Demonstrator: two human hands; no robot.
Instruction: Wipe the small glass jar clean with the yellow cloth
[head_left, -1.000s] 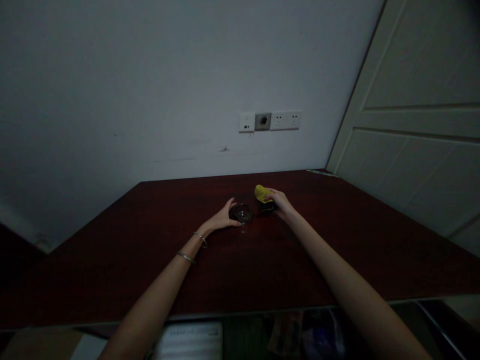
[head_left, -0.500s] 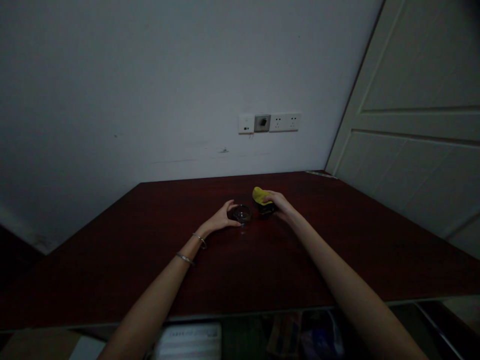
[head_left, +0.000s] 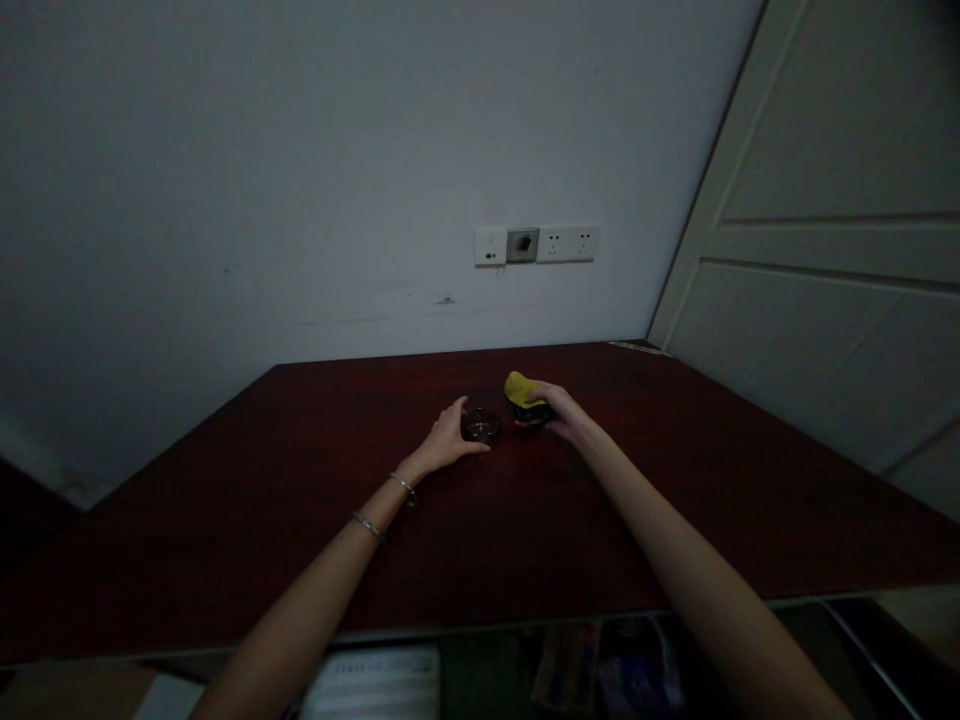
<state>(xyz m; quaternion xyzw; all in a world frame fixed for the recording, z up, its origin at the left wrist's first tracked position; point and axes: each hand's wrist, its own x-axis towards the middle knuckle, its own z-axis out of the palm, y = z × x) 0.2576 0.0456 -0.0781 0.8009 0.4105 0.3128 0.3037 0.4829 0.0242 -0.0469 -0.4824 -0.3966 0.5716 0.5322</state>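
A small, dark, see-through glass bowl stands on the dark red table near its middle. My left hand curves round its left side, with the fingers behind it and the thumb along its front. The palm seems to touch the glass. Just to the right, my right hand grips a yellow-and-black item, yellow on top and dark beneath. Its exact kind is too dim to make out. It is held at the table, slightly apart from the bowl, and the hand hides its right part.
The table meets a pale wall with a row of sockets. A white panelled door rises along the right. Below the front edge lie a silvery ridged case and several dim items.
My left hand has shifted slightly right, closer round the bowl, and its fingers have drawn together. My right hand keeps the yellow-and-black item almost in place.
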